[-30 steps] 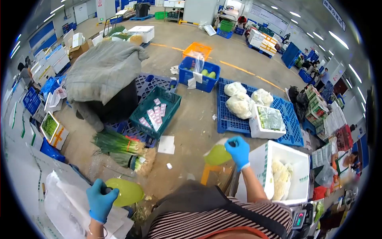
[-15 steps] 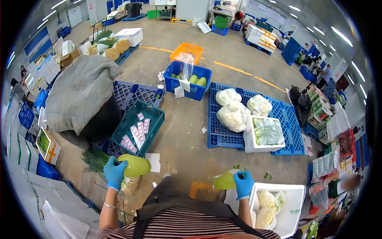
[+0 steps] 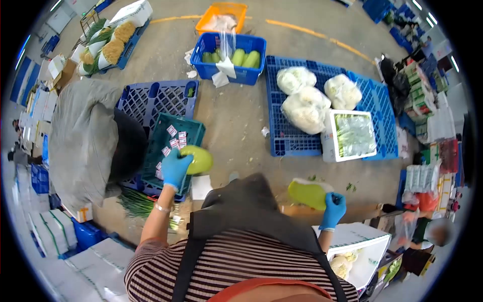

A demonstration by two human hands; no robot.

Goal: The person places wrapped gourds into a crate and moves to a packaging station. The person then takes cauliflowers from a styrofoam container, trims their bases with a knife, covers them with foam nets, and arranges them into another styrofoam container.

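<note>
My left hand (image 3: 176, 170), in a blue glove, is closed on the end of a pale green gourd (image 3: 201, 160) near the right side of a teal crate (image 3: 199, 135). Small printed labels (image 3: 171, 131) lie in that crate. On the other side, my right hand (image 3: 333, 211), gloved too, grips the narrow end of a second pale green gourd (image 3: 306, 194), whose broad end points left. Both gourds are held up above the floor. Below my right hand stands a white foam box (image 3: 370, 261) with netted pale produce (image 3: 342, 266) inside, partly hidden by my arm.
Ahead, a blue crate (image 3: 229, 75) holds several green gourds, with an orange crate (image 3: 243, 11) behind it. A blue pallet (image 3: 297, 146) carries bagged white vegetables (image 3: 306, 108) and a foam box of greens (image 3: 348, 157). A grey cloth (image 3: 80, 146) covers something dark at left.
The view has tipped downward and my body has leaned forward. My left hand with its gourd is now beside the teal crate; my right hand with its gourd has shifted right.
</note>
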